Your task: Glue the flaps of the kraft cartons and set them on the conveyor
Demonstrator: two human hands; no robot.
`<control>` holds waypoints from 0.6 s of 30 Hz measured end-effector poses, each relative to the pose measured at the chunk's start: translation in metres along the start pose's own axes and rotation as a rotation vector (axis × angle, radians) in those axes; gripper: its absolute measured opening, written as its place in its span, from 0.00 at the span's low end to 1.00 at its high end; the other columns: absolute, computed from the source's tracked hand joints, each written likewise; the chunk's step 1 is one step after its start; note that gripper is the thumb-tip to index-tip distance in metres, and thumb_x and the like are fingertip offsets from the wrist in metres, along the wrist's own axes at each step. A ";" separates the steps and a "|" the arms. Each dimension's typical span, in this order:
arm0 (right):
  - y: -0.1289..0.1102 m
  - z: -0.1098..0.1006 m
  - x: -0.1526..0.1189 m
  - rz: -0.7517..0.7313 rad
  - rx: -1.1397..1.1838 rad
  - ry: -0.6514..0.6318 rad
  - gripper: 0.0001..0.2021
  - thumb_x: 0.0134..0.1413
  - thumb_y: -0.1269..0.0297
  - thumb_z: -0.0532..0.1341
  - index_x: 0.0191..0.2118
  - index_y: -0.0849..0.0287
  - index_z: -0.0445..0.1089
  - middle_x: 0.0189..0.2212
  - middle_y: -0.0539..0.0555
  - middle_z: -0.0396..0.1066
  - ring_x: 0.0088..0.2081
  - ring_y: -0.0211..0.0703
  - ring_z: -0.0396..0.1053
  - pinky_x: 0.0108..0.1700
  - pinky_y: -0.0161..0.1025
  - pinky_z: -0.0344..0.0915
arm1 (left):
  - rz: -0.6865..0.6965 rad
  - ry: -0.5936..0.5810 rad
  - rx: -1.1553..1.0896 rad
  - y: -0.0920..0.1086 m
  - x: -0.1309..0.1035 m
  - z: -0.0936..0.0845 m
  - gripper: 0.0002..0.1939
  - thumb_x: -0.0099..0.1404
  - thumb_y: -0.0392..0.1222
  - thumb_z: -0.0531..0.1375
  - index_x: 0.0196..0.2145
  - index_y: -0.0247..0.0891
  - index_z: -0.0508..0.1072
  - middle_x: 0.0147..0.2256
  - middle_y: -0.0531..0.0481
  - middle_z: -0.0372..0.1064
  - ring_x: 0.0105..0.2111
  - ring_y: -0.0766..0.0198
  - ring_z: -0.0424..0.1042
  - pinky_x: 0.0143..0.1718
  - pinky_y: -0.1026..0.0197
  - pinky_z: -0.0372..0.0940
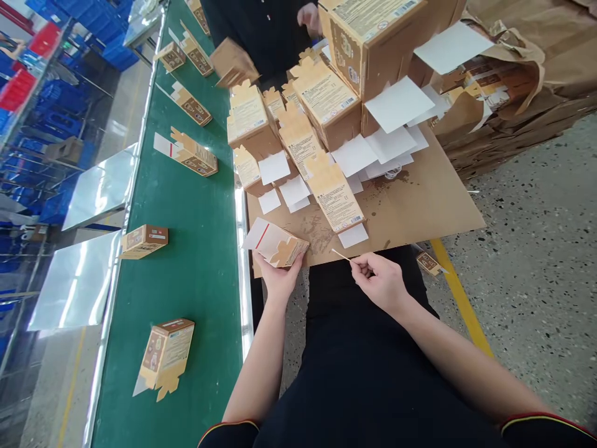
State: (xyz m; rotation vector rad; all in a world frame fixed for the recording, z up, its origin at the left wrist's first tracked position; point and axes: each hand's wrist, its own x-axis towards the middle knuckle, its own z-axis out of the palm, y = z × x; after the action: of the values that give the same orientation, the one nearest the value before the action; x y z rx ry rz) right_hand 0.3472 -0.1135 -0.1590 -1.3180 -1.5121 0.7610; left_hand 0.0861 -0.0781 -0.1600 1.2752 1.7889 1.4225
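My left hand (278, 281) grips a small brown carton (288, 252) at the near left corner of the cardboard-covered table. The carton's flaps stand open, and a white flap with a red strip (258, 234) sticks out to the left. My right hand (380, 281) pinches a thin stick with a pale tip (340, 254), like a cotton swab, just right of the carton and apart from it. Beyond my hands lies a printed carton (334, 196) with its white flap (353, 235) toward me. Further cartons (298, 140) are stacked behind it.
A green conveyor belt (200, 348) runs along the left, bearing several cartons (168, 354). A co-worker (261, 31) stands across the table, handling a blurred carton (234, 62). Big brown paper sacks (559, 81) lie at right. One carton (430, 264) is on the floor.
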 end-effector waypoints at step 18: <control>0.012 -0.003 -0.001 0.043 0.150 -0.182 0.16 0.73 0.53 0.63 0.32 0.53 0.73 0.22 0.50 0.73 0.22 0.41 0.72 0.26 0.36 0.70 | -0.039 0.451 -0.019 -0.031 0.043 -0.079 0.48 0.42 0.59 0.84 0.51 0.50 0.61 0.53 0.44 0.76 0.55 0.37 0.82 0.62 0.24 0.76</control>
State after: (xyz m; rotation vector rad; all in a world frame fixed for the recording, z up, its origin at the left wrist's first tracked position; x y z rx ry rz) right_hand 0.3550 -0.1119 -0.1693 -1.1988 -1.5399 1.0252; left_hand -0.0091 -0.0749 -0.1577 0.9524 2.0625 1.8058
